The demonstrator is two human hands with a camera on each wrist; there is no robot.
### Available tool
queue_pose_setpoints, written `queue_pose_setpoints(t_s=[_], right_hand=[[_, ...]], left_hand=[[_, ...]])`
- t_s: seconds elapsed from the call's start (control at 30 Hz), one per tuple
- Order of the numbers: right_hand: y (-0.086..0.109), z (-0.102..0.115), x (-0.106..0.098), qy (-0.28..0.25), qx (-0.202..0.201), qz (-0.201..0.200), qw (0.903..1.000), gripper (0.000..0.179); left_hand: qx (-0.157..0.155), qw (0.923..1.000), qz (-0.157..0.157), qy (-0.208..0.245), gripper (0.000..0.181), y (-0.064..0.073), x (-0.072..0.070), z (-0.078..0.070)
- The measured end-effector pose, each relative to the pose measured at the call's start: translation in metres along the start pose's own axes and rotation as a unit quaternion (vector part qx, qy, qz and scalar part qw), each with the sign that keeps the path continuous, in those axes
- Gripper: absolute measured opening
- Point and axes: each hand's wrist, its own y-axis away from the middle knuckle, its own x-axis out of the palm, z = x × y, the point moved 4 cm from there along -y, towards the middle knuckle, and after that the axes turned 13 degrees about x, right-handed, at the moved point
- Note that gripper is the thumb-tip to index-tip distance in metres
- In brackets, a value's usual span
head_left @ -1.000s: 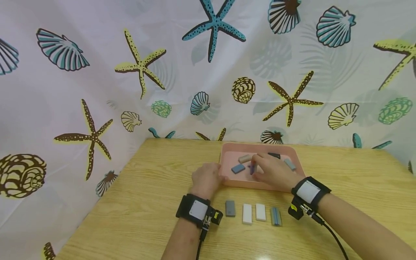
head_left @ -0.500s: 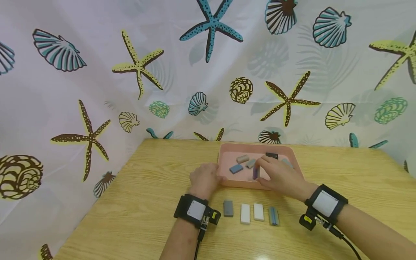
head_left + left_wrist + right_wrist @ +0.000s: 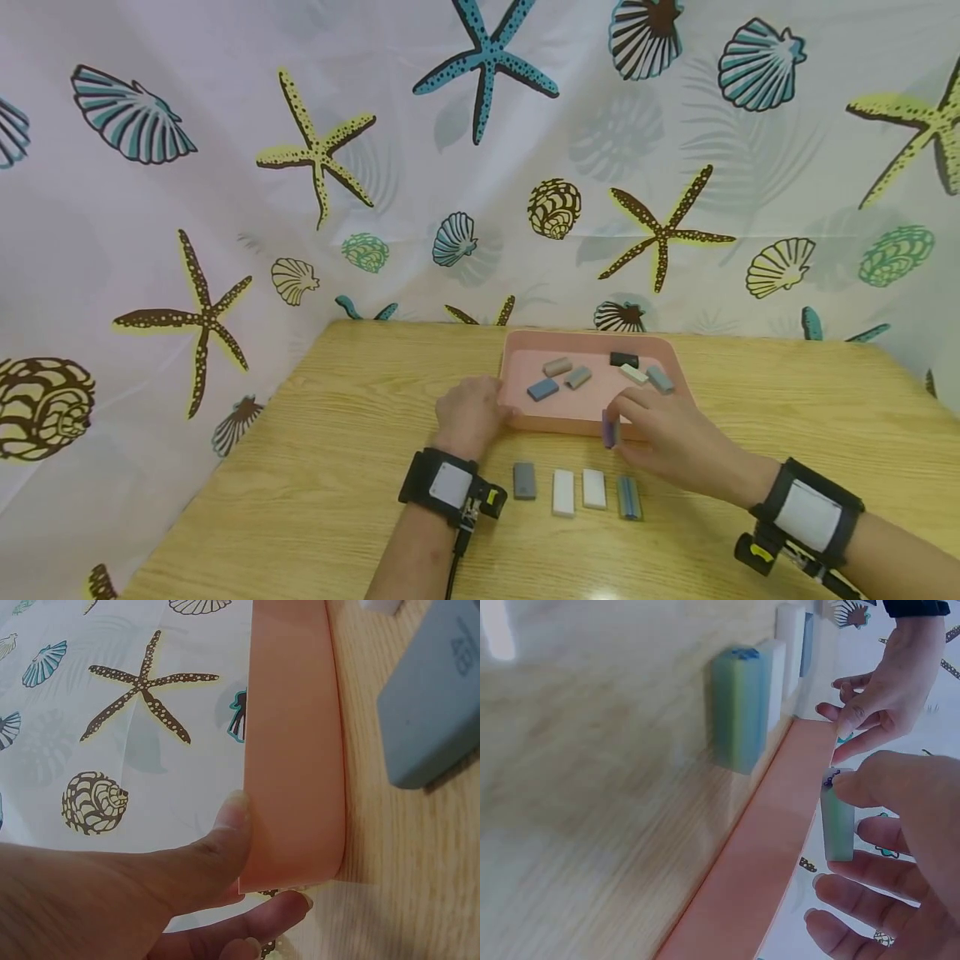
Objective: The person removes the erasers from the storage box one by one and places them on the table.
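- R hand pinches a small rectangular block, pale green on one face, violet on another, thumb vs. fingers; it's upright by the tray's nr rim, R of centre. Dark-blue print on its end, can't read.
- L hand grips the nr L corner of the shallow pink plastic tray, which sits by the desk's far edge.
- Dark-grey rectangular block: looks like "4B", smaller print illegible.
- Same row, nr side of tray, L to R: that one, 2 white rectangular blocks, blue-green striped block w/ unreadable blue marks on end.
- In tray: black block nr far edge, 5 others incl. blue block.
- R hand hides tray's nr R corner.
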Motion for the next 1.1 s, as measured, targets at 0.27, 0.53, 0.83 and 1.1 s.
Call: queue_pose_setpoints(t_s=[0.27,0.53,0.83,1.1], right_hand=[[0.027,0.004,-0.005,-0.012,0.020,0.037,0.9990,0.032],[0.042,0.006,-0.004,-0.009,0.042,0.063,0.9971,0.031],[0.052,0.002,-0.001,0.002,0.060,0.070,0.9957,0.033],[0.059,-0.003,-0.001,0.005,0.104,0.108,0.9886,0.030]], left_hand=[[-0.002,1.0000,0.005,0.005,0.032,0.000,0.000,0.000],[-0.003,1.0000,0.001,-0.001,0.037,0.000,-0.001,-0.001],[-0.004,0.9999,0.005,0.009,0.033,0.001,0.000,-0.001],[0.000,1.0000,-0.002,-0.003,0.039,0.001,-0.001,-0.001]])
